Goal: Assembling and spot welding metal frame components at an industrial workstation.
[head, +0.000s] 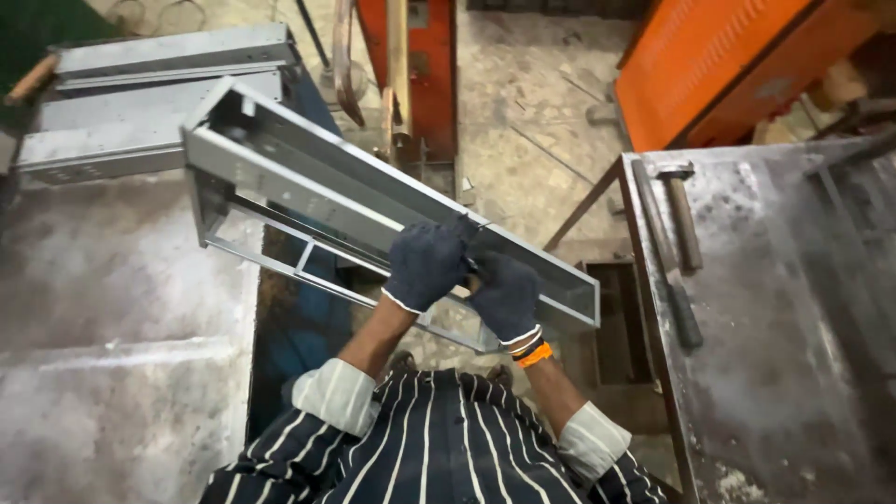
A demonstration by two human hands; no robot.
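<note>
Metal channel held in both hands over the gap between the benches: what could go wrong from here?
1. The long grey metal channel is gripped only near one end by the left hand and right hand; the far end juts out unsupported and could tip or swing.
2. Its thin sheet edges could cut through the knit gloves.
3. The far end hangs close to the stacked channels and might knock them.

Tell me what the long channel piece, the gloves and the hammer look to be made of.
Long channel: thin sheet metal, seemingly galvanised steel; dull grey sheen, crisp folds.
Gloves, left hand and right hand: dark knitted fabric; ribbed cuffs.
Hammer: grey metal head, handle probably wood or metal, too grimy to tell.
</note>
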